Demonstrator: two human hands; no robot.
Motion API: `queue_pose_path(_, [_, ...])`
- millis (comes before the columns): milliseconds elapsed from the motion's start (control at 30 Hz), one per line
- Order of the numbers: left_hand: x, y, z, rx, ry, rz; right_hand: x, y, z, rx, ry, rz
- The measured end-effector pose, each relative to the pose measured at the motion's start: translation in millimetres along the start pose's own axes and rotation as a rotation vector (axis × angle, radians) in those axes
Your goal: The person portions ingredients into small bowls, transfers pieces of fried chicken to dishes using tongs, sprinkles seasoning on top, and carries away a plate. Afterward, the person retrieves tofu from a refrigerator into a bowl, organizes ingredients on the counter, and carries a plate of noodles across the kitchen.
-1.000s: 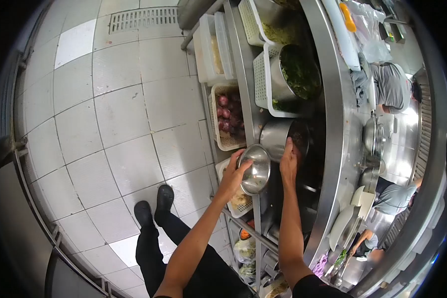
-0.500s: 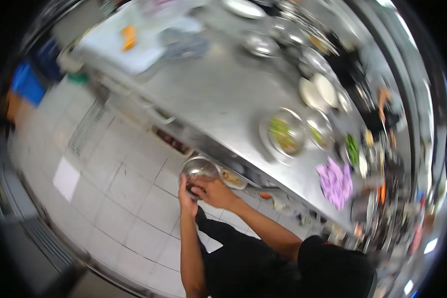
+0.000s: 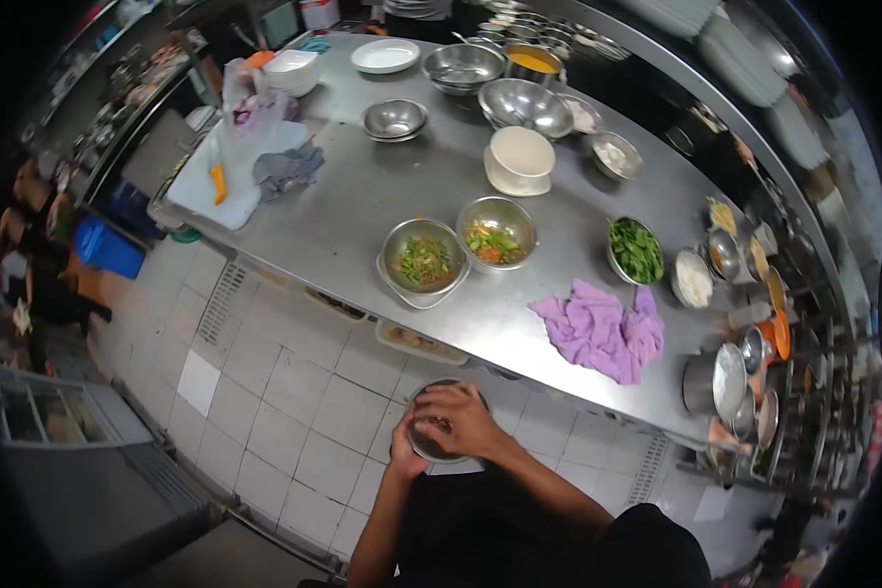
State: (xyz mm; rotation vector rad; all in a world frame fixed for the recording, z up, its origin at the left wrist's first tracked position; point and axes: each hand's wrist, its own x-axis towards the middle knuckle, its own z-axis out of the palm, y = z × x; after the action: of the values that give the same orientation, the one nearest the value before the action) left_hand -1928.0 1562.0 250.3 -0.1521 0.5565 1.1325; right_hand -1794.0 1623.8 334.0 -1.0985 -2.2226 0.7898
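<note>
A steel mixing bowl (image 3: 453,384) is held in front of my body, beyond the table's near edge and above the floor. My left hand (image 3: 408,449) is closed around the bowl's left side. Over the bowl's mouth, my right hand (image 3: 463,421) has its fingers bent inward. Something dark and reddish shows between those fingers, too small and covered to name. Most of the bowl's inside is hidden by the right hand.
A steel table (image 3: 333,216) stands ahead. Near its front edge are two bowls of chopped vegetables (image 3: 424,261), a purple cloth (image 3: 603,328) and a bowl of green leaves (image 3: 637,251). A cutting board (image 3: 230,201) lies left; a cream container (image 3: 521,157) stands behind.
The view has swung round and become sharper, showing more of the table. Both hands stay at the bowl, the left on its side and the right over its mouth.
</note>
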Motion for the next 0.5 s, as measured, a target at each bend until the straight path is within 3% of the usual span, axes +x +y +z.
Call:
queue_pose_path(33, [-1.2, -5.3, -2.1, -0.030, 0.024, 0.025, 7.2, 5.3, -1.5, 0.141, 0.117, -0.064])
queue_pose_path(133, [0.1, 0.8, 2.1, 0.017, -0.003, 0.107, 103.3, 16.6, -50.7, 0.071, 0.218, -0.080])
queue_pose_path(200, [-9.3, 13.7, -13.9, -0.038, 0.039, 0.112, 203.7, 49.7, -63.1, -0.392, 0.357, -0.157])
queue_pose_path(233, [-17.8, 23.9, -21.5, -0.053, 0.048, 0.126, 261.0, 75.6, -66.8, -0.503, 0.218, -0.232])
queue_pose_path(267, [-26.7, 35.6, -28.3, -0.054, 0.087, 0.187, 321.5, 123.7, -55.2, -0.796, 0.280, -0.313])
queue_pose_path(300, [-32.6, 51.7, -38.7, -0.048, 0.122, 0.246, 374.7, 141.1, -54.6, -0.908, 0.097, -0.079])
queue_pose_path(367, [-46.6, 85.8, -62.2, -0.057, 0.111, 0.275, 445.1, 203.4, -44.8, -0.897, 0.291, -0.075])
queue_pose_path(400, [-53.4, 107.2, -67.3, -0.033, 0.170, 0.326, 459.5, 200.6, -46.3, -0.905, 0.291, -0.082])
queue_pose_path(467, [-66.1, 155.6, -73.0, 0.016, 0.267, 0.414, 483.1, 194.0, -44.4, -1.035, -0.182, 0.120])
queue_pose_path(500, [-71.4, 177.9, -73.6, 0.033, 0.303, 0.452, 491.7, 202.3, -38.7, -1.035, -0.187, 0.121])
